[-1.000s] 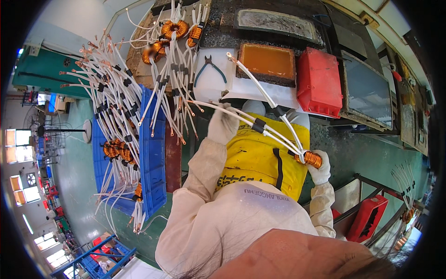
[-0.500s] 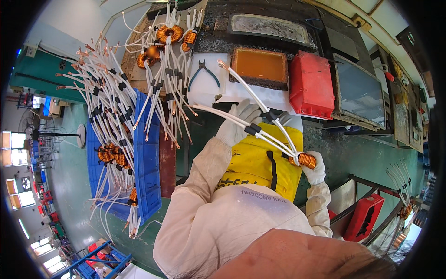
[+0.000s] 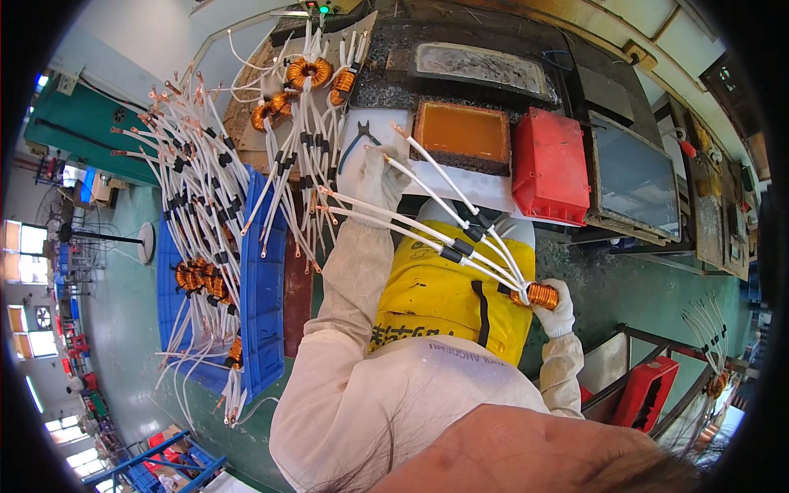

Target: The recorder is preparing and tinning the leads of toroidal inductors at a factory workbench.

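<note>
Gripping the coil (image 3: pixel 540 296) by its outer end, the gloved right hand (image 3: pixel 555 311) is holding it beside the right edge of the yellow apron (image 3: pixel 436 287). White leads (image 3: pixel 445 177) are fanning out leftward from that grip, black bands circling them partway, copper lugs tipping their far ends. Left and forward of the grip, the gloved left hand (image 3: pixel 374 177) is meeting one lead near its lug; cannot tell whether the fingers are closing on it. Two lower leads are crossing in front of the left wrist.

Right and back from the right hand, a red bin (image 3: pixel 647 393) is resting on a dark rack. Just beyond the left hand, cutters (image 3: pixel 364 131) are lying on a white sheet, partly hidden by the glove. Forward of the right hand, a red box (image 3: pixel 551 164) is sitting beside a tray (image 3: pixel 464 161) of amber stuff. Left of the left hand, a blue crate (image 3: pixel 265 312) is holding many banded leads and coils. Farther left, a stand fan (image 3: pixel 146 244) is standing on the green floor.
</note>
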Action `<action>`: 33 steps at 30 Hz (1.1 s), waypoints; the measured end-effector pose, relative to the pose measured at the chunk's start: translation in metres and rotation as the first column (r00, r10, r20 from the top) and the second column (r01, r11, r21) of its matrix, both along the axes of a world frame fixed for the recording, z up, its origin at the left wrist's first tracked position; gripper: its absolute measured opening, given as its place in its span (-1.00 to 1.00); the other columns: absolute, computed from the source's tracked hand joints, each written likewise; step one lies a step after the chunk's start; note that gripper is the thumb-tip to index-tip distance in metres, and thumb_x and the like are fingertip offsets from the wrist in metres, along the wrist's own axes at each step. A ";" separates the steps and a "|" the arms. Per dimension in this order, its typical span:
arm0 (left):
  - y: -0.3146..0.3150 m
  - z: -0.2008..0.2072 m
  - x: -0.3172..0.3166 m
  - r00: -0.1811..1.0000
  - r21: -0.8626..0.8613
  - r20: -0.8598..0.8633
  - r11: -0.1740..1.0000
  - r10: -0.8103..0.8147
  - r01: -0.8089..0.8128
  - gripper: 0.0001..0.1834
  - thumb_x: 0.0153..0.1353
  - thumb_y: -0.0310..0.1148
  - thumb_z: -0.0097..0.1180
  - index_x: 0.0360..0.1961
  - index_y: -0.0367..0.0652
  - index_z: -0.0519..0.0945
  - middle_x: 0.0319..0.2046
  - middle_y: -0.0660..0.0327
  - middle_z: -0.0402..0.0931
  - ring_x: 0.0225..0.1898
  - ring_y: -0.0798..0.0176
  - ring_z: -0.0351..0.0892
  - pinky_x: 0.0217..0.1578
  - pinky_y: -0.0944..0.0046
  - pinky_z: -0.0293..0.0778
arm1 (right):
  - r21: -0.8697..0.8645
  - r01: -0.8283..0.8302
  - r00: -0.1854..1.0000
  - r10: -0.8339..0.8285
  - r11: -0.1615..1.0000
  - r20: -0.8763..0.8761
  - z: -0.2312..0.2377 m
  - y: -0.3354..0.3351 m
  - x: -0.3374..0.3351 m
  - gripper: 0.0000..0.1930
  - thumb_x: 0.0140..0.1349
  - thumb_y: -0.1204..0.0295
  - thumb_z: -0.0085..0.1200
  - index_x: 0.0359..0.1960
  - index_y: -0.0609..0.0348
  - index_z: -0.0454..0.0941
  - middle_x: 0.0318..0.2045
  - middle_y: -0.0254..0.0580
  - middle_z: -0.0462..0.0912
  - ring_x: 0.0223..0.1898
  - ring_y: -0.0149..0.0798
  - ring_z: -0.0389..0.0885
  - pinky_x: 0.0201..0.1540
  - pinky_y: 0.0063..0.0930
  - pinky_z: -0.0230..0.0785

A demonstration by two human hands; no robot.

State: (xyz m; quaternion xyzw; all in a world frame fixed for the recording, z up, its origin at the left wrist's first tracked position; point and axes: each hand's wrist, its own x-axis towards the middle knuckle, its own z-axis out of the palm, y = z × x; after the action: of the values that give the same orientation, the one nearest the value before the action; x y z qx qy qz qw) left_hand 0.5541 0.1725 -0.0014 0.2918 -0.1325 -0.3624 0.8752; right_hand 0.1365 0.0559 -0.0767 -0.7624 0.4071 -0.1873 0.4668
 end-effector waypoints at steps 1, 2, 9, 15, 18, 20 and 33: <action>0.003 -0.002 0.001 1.000 0.002 -0.001 1.000 -0.003 0.003 -0.66 0.35 -0.05 0.00 -0.23 -0.15 0.51 -0.35 0.22 0.55 -0.29 0.34 0.62 -0.25 0.33 0.65 | -0.041 -0.029 0.999 0.029 0.999 -0.019 0.000 -0.001 0.000 -0.48 -0.22 0.70 0.27 -0.12 0.12 0.46 -0.22 -0.22 0.50 -0.19 -0.24 0.54 -0.07 -0.42 0.43; 0.005 0.000 0.003 0.999 0.001 -0.012 1.000 -0.030 0.030 -0.66 0.35 -0.05 0.00 -0.25 -0.14 0.51 -0.38 0.24 0.54 -0.31 0.35 0.61 -0.28 0.34 0.64 | -0.081 -0.060 0.998 0.057 0.995 -0.038 0.001 -0.002 0.001 -0.47 -0.20 0.73 0.26 -0.10 0.12 0.45 -0.21 -0.25 0.50 -0.19 -0.30 0.54 -0.07 -0.44 0.45; 0.010 0.001 -0.009 0.946 -0.129 -0.287 0.984 -0.153 0.120 -0.62 0.37 0.00 -0.07 -0.20 -0.13 0.49 -0.39 0.26 0.54 -0.34 0.36 0.59 -0.30 0.34 0.62 | -0.099 -0.075 0.997 0.074 0.992 -0.012 0.003 0.000 0.005 -0.52 -0.24 0.68 0.25 -0.16 0.13 0.50 -0.22 -0.17 0.50 -0.18 -0.14 0.54 -0.05 -0.38 0.40; 0.058 -0.057 -0.037 0.747 -0.224 -0.466 0.880 -0.475 0.419 -0.56 0.42 -0.17 -0.16 0.16 -0.26 0.34 0.09 -0.02 0.43 0.14 -0.03 0.46 0.11 0.05 0.50 | -0.066 -0.076 0.997 0.076 0.995 -0.005 -0.009 -0.002 -0.004 -0.49 -0.17 0.75 0.21 -0.09 0.16 0.45 -0.22 -0.29 0.50 -0.20 -0.37 0.52 -0.09 -0.50 0.42; 0.073 -0.010 -0.071 0.874 0.092 -0.400 0.936 -0.278 0.340 -0.55 0.40 -0.22 -0.11 0.19 -0.26 0.30 0.14 -0.04 0.37 0.24 -0.11 0.33 0.20 -0.06 0.39 | -0.057 0.003 0.997 0.001 0.998 0.081 -0.004 0.002 -0.004 -0.53 -0.23 0.71 0.21 -0.16 0.15 0.49 -0.25 -0.18 0.49 -0.23 -0.17 0.52 -0.09 -0.41 0.39; 0.077 -0.002 -0.071 0.887 0.076 -0.382 0.947 -0.261 0.311 -0.56 0.39 -0.24 -0.10 0.20 -0.26 0.30 0.14 -0.04 0.36 0.24 -0.12 0.32 0.21 -0.06 0.37 | -0.082 -0.024 0.999 0.028 0.996 0.043 0.006 0.001 0.004 -0.52 -0.23 0.71 0.22 -0.16 0.15 0.49 -0.25 -0.18 0.49 -0.23 -0.17 0.52 -0.09 -0.41 0.39; 0.051 -0.008 -0.086 0.933 0.176 -0.342 0.968 -0.110 0.178 -0.68 0.42 -0.28 -0.12 0.07 -0.26 0.39 -0.19 0.06 0.52 -0.12 0.10 0.55 -0.02 0.15 0.51 | -0.138 -0.028 1.000 0.026 0.990 -0.011 0.009 0.009 0.009 -0.54 -0.21 0.66 0.22 -0.16 0.13 0.50 -0.23 -0.15 0.51 -0.20 -0.11 0.54 -0.09 -0.36 0.41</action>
State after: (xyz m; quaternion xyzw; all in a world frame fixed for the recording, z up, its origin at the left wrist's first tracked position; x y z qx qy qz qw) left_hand 0.4676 0.2230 -0.0090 0.3048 0.0323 -0.4810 0.8214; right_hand 0.1451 0.0649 -0.0674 -0.7991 0.3849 -0.2053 0.4137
